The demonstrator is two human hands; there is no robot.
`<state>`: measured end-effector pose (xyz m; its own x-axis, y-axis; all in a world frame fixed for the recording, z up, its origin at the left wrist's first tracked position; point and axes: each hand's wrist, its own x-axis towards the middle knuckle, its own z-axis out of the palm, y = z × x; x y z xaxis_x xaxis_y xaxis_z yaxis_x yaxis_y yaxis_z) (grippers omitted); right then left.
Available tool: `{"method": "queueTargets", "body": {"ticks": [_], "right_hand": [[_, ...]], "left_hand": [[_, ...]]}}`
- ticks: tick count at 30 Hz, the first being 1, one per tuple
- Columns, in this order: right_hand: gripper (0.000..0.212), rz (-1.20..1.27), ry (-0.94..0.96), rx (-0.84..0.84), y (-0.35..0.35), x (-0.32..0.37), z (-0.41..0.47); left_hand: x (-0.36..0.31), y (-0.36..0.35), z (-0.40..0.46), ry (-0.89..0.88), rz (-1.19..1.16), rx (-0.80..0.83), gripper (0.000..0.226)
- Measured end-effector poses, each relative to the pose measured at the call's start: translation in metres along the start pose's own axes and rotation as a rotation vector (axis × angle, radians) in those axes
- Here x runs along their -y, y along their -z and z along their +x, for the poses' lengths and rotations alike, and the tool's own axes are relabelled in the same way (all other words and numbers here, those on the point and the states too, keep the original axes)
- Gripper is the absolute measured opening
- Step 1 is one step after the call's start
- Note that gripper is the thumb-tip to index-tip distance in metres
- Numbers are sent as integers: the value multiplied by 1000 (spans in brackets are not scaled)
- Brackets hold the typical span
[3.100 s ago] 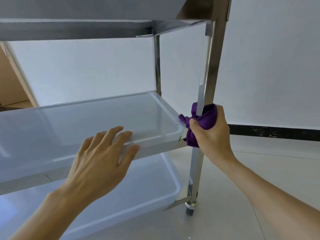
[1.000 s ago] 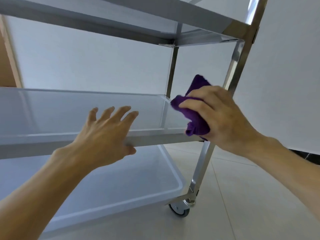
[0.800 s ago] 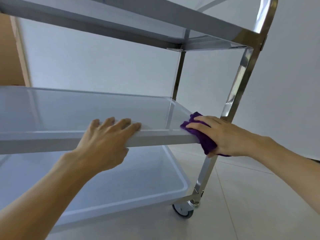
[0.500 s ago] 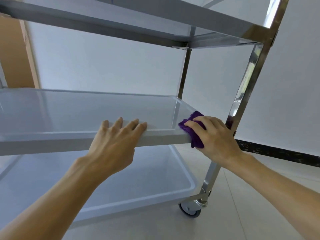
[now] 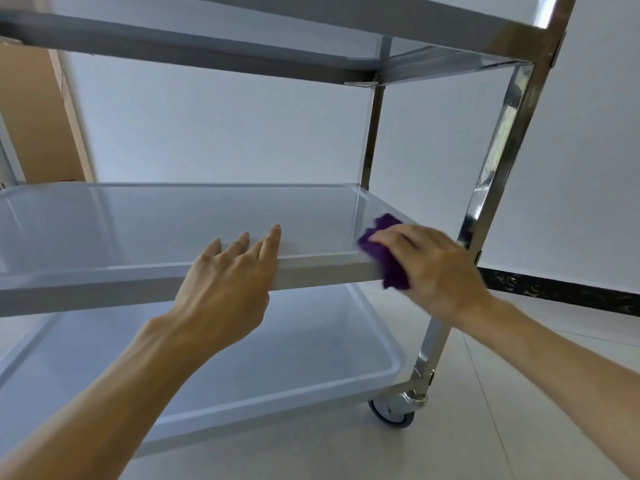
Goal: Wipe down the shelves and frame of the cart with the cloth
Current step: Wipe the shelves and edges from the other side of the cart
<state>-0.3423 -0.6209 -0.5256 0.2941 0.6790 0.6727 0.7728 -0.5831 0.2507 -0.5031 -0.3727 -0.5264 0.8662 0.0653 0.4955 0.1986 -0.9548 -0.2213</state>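
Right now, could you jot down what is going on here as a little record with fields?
activity: wiping the cart's middle shelf
cloth: purple cloth, bunched on the shelf's front right corner
right hand: right hand presses the cloth onto the corner, beside the shiny metal post
left hand: left hand rests on the shelf's front rim, fingers straight
other shelves: top shelf above, bottom shelf below
wheel: caster on the tiled floor

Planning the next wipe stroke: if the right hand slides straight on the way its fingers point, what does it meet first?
The right hand points left along the middle shelf front rim. Bare rim comes first, then probably the left hand resting on that rim; depth is unclear.
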Motion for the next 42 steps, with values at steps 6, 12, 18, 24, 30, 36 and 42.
{"method": "queueTargets", "body": {"ticks": [6, 12, 18, 24, 30, 36, 42], "right_hand": [[74, -60, -125, 14, 2, -6, -5], [104, 37, 48, 84, -2, 89, 40], [142, 505, -13, 424, 16, 72, 56], [124, 306, -111, 463, 10, 4, 32], [54, 154, -14, 54, -17, 20, 13], [53, 99, 67, -87, -23, 7, 10], [61, 137, 57, -79, -20, -7, 3]], "left_hand": [[-5, 2, 3, 12, -4, 12, 83], [0, 7, 4, 42, -174, -22, 89], [24, 14, -2, -1, -444, 74, 101], [-11, 41, 10, -104, -563, -104, 77], [-78, 20, 45, -17, -111, -26, 86], [-31, 12, 23, -76, -51, -107, 76], [53, 32, -29, 70, 3, 23, 102]]}}
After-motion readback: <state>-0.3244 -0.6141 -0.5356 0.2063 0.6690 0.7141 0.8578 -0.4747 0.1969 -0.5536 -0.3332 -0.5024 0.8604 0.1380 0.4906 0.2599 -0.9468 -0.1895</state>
